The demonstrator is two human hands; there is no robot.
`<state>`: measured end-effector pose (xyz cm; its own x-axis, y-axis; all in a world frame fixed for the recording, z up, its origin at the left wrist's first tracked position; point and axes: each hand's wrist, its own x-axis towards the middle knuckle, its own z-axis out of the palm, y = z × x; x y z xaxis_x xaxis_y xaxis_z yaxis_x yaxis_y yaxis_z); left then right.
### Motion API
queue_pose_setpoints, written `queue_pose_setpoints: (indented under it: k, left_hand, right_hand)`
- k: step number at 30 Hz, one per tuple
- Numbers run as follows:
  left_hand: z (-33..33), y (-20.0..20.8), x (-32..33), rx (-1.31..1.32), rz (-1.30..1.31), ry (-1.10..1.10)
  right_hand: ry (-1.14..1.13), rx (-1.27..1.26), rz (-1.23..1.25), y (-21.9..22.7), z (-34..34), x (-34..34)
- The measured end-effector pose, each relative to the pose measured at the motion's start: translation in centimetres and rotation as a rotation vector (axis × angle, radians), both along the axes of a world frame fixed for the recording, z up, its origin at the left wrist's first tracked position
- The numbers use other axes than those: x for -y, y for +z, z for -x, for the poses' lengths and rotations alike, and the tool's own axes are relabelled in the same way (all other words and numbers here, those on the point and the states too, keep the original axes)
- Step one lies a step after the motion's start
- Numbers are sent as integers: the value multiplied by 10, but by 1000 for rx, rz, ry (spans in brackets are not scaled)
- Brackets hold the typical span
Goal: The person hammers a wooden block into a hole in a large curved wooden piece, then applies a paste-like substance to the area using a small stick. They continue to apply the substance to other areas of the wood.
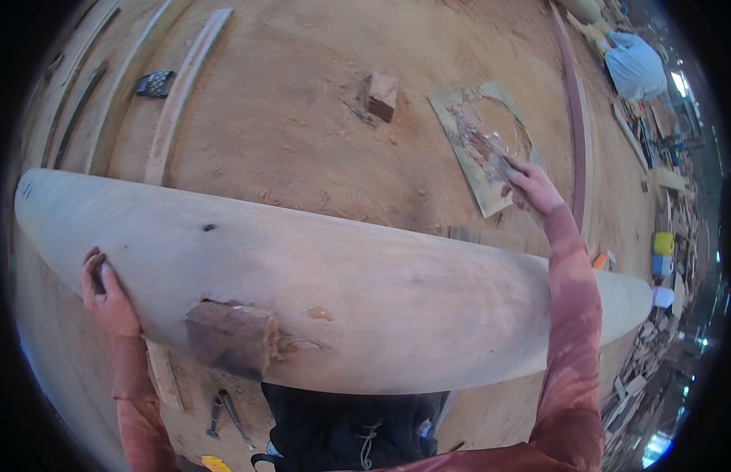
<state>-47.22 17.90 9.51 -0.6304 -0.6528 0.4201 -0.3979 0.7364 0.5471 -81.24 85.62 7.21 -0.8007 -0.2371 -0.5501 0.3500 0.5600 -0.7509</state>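
The left hand (110, 300) rests on the left part of a pale log (397, 291), fingers loosely bent, grasping nothing visible. The log lies crosswise before the person, long axis running left to right. Right of the left hand, a brown block (230, 337) sits at the log's near side; the left hand is nearer to it. Farther right, beyond the log, a smeared board (486, 202) lies on the ground. The right hand (529, 189) grasps a thin tool (497, 155), which points leftward and away over the board.

pale beige log (381, 291), rust-red sleeves (574, 322)
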Motion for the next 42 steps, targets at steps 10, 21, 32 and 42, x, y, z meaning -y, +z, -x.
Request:
queue_pose_setpoints:
  k: [10, 21, 32, 42]
  left_hand:
    - [15, 5, -18, -84, 163, 18]
    - [21, 11, -29, 3, 180, 120]
    - [23, 2, -23, -11, 190, 122]
    - [23, 1, -18, 23, 153, 113]
  right_hand:
    - [254, -126, 261, 180, -264, 52]
    - [535, -534, -282, 194, -369, 141]
    - [665, -674, -505, 182, -357, 176]
    - [733, -676, -749, 177, -393, 182]
